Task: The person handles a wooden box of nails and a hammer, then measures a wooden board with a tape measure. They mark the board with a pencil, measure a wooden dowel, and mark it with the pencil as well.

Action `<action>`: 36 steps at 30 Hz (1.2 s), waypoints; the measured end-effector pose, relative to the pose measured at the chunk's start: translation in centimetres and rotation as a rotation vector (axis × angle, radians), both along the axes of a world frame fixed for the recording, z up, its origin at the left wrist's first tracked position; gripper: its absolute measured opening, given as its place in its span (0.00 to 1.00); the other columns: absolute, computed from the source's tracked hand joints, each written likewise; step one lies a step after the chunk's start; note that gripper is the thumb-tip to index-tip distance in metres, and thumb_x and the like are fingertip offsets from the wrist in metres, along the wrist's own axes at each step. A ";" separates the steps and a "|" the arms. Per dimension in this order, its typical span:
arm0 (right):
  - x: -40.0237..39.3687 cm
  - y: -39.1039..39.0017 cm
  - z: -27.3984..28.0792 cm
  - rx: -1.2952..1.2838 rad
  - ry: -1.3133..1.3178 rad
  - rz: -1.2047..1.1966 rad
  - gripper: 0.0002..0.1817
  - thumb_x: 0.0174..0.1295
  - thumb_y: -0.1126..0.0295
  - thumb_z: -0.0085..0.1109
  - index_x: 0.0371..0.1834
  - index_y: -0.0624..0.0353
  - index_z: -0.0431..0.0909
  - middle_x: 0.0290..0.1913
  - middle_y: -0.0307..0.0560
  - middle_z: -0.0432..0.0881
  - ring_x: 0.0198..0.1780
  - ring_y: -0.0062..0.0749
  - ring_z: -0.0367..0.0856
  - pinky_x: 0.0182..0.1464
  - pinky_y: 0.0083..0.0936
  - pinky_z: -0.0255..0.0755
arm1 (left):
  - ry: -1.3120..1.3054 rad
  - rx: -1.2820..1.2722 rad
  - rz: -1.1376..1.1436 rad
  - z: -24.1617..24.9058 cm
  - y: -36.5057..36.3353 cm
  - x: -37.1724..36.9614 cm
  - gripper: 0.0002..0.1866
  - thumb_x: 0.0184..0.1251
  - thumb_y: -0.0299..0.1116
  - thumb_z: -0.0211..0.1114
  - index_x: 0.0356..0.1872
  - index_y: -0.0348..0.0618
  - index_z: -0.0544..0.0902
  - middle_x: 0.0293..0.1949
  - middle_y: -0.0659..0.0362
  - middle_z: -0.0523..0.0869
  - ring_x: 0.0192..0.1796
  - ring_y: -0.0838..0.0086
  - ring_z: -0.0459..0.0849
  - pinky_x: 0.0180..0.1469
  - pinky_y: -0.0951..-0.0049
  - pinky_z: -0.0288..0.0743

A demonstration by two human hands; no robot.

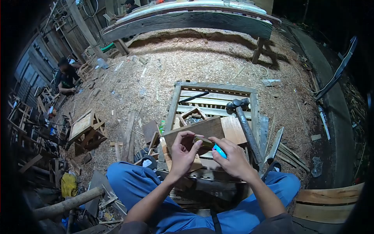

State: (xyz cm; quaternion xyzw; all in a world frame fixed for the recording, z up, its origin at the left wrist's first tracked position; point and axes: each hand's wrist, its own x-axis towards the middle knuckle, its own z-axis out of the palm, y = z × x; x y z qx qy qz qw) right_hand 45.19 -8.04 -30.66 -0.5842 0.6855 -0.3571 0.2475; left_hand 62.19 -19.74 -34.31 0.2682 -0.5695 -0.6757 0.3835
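Just above a low slatted wooden stand (254, 113), my two hands come close together. My left hand (184, 155) pinches one end of a small olive-brown piece (205, 142) between thumb and fingertips. Its other end reaches my right hand (230, 159), which is closed around a bright blue object (219, 151); what kind it is I cannot make out. Beneath the hands lies a brown board (181, 137), with a paler board (233, 129) at its right. A hammer (245, 126) rests along the right side of the stand, its head away from me.
A small open wooden box (191, 115) and a dark rod (193, 97) lie on the stand. Wood shavings (175, 66) cover the ground. A long workbench (191, 24) stands ahead. At left are a small wooden frame (83, 126) and a crouching person (67, 78).
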 end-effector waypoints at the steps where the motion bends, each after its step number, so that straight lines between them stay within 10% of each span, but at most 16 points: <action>1: 0.0 -0.2 -0.1 -0.006 -0.003 0.003 0.27 0.77 0.57 0.60 0.73 0.59 0.77 0.49 0.58 0.85 0.53 0.53 0.86 0.57 0.42 0.78 | 0.000 -0.051 0.009 0.2 -0.1 0.0 0.17 0.79 0.22 0.67 0.62 0.40 0.73 0.58 0.51 0.88 0.60 0.72 0.87 0.62 0.69 0.87; 7: -0.8 -2.4 0.1 -0.071 -0.038 -0.096 0.25 0.76 0.60 0.59 0.71 0.61 0.78 0.51 0.59 0.86 0.53 0.55 0.86 0.58 0.43 0.77 | -0.184 -0.281 0.098 2.3 -1.1 0.1 0.21 0.78 0.24 0.68 0.68 0.38 0.76 0.64 0.51 0.85 0.67 0.68 0.84 0.73 0.64 0.76; 17: -4.0 -8.0 1.5 -0.125 0.125 -0.300 0.28 0.71 0.56 0.62 0.70 0.59 0.80 0.52 0.59 0.86 0.55 0.58 0.85 0.57 0.51 0.78 | -0.408 -0.409 0.064 3.8 -8.2 -3.6 0.14 0.79 0.27 0.68 0.60 0.36 0.84 0.53 0.53 0.91 0.57 0.71 0.90 0.61 0.69 0.83; 26: -6.5 -12.4 -1.2 0.010 0.218 -0.364 0.30 0.70 0.55 0.62 0.71 0.59 0.80 0.49 0.58 0.86 0.52 0.56 0.85 0.53 0.52 0.79 | -0.883 -0.786 -0.006 -4.0 -17.9 -9.4 0.24 0.79 0.43 0.64 0.66 0.36 0.81 0.59 0.41 0.87 0.63 0.46 0.84 0.67 0.50 0.76; 36: -6.7 -14.3 -1.4 0.107 0.249 -0.382 0.31 0.70 0.54 0.62 0.71 0.62 0.81 0.48 0.59 0.85 0.53 0.56 0.85 0.55 0.52 0.78 | -0.888 -0.830 0.207 -5.6 -17.7 -11.2 0.15 0.70 0.26 0.69 0.56 0.37 0.85 0.49 0.45 0.86 0.56 0.46 0.84 0.57 0.48 0.77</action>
